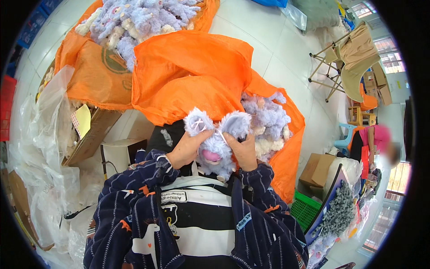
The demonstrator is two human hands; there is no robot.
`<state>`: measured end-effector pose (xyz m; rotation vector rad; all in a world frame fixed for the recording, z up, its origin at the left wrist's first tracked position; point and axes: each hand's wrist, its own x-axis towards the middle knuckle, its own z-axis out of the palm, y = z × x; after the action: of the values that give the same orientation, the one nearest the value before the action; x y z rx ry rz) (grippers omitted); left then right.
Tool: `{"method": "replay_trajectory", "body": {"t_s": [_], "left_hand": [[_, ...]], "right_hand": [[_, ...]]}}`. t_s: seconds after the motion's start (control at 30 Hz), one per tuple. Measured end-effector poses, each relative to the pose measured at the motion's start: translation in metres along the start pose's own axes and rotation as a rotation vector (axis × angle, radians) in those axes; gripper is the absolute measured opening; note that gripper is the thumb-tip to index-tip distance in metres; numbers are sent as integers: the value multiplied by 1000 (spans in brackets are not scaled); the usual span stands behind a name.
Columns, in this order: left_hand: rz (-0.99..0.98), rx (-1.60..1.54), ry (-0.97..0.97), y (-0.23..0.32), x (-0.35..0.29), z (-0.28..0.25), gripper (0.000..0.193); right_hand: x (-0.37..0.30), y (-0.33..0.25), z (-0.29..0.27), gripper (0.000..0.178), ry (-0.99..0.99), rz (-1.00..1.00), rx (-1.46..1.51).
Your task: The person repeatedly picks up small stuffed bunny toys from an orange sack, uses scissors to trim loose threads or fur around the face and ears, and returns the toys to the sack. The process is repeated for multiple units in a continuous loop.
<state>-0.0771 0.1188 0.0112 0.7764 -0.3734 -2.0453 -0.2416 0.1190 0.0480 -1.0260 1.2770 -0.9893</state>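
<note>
A fluffy lavender plush toy (pixel 215 144) with round ears and a pink snout rests in front of my body. My left hand (pixel 187 149) grips the base of its left-side ear, thumb pressed near a small white ribbon bow (pixel 197 123). On the other side, my right hand (pixel 243 151) pinches the base of the right-side ear, where a bit of white ribbon shows by the thumb. Both hands are closed on the toy, and the fingers behind it are hidden. An orange sack (pixel 192 67) lies just beyond, and a heap of similar lavender plush pieces (pixel 264 119) spills out at the right.
Another orange sack at the far left holds a big plush heap (pixel 139 20). Clear plastic sheeting (pixel 49 148) and a cardboard box (pixel 94 132) are at left. Right are a folding chair (pixel 354 54), a green crate (pixel 305 210), an open carton (pixel 316 169) and a person in pink (pixel 380 138).
</note>
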Motion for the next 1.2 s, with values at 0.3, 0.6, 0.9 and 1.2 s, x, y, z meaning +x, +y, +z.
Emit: {"method": "replay_trajectory", "body": {"t_s": [0.3,0.6,0.9,1.2], "left_hand": [[-396,27,-323,-9,4,-14,52],[-430,150,-293,-24,-6,0,54],[-327,352,-216,-28,3,-7,46],[-341,236,-260,-14,5,-9,44]], "right_hand": [[29,55,-52,32,183,-50,96],[32,33,-36,29,179,74,383],[31,4,-38,25,261,-92,-238],[-3,-28,-32,35,-42,-489,-734]]}}
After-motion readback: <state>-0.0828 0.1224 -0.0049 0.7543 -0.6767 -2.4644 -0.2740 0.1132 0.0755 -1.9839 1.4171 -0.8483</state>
